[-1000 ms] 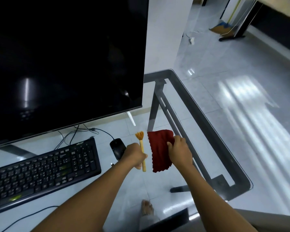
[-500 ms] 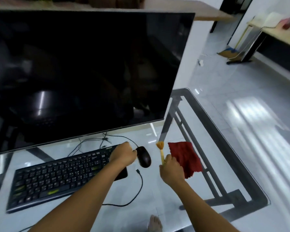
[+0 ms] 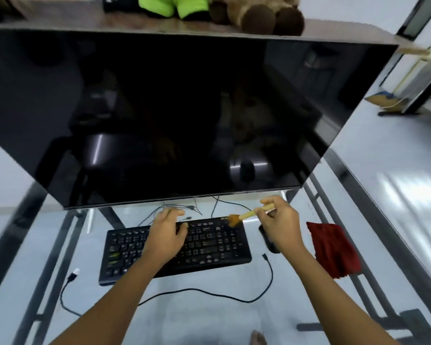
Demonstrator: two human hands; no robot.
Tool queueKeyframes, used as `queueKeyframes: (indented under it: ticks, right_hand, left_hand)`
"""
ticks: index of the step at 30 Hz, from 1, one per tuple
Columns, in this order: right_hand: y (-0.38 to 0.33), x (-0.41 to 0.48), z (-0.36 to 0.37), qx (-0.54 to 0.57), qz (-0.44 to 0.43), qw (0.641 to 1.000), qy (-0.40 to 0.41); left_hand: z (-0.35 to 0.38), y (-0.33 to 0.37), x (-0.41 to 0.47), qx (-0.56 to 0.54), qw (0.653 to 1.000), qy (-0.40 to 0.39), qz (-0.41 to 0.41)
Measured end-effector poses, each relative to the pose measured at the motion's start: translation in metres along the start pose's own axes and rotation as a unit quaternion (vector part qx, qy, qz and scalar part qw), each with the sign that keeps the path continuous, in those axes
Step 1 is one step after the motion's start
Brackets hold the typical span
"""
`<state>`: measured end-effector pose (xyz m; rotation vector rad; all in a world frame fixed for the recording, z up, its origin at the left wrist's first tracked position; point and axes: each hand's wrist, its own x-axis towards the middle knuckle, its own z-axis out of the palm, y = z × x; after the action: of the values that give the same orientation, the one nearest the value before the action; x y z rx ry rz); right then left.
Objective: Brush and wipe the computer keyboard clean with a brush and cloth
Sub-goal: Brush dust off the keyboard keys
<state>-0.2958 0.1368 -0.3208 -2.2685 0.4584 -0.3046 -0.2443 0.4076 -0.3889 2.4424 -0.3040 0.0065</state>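
One brush (image 3: pixel 249 214) at far-right corner of keyboard (image 3: pixel 209 245), cloth (image 3: pixel 334 250) well apart

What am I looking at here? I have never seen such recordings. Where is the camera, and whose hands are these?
No machine here: a person wears one camera on the head, looking down at their own hands. On the glass table lie a black keyboard, a mouse, cables and a red cloth, below a dark monitor. The left hand rests on the keyboard, fingers bent over its far edge. The right hand holds a small brush, bristles at the keyboard's far right corner.
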Motion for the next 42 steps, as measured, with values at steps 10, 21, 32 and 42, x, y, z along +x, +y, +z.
queueKeyframes:
  ticks: [10,21,32,42]
  right_hand:
    - [-0.098,-0.038,0.115,0.156,0.002,0.978,-0.138]
    - [-0.111,-0.055,0.17,0.056,-0.087,0.979,-0.175]
    - [-0.116,-0.061,0.194,-0.02,-0.133,0.94,-0.314]
    - [-0.109,-0.074,0.195,-0.081,-0.243,0.94,-0.226]
  left_hand:
    - [-0.054,-0.139,-0.054,-0.026,0.988,0.076,-0.132]
    - [-0.051,-0.163,-0.076,-0.066,0.99,0.054,-0.109]
    - [-0.034,-0.19,-0.077,-0.097,0.982,0.065,-0.149]
    - [-0.038,-0.18,-0.078,-0.11,0.977,0.071,-0.166]
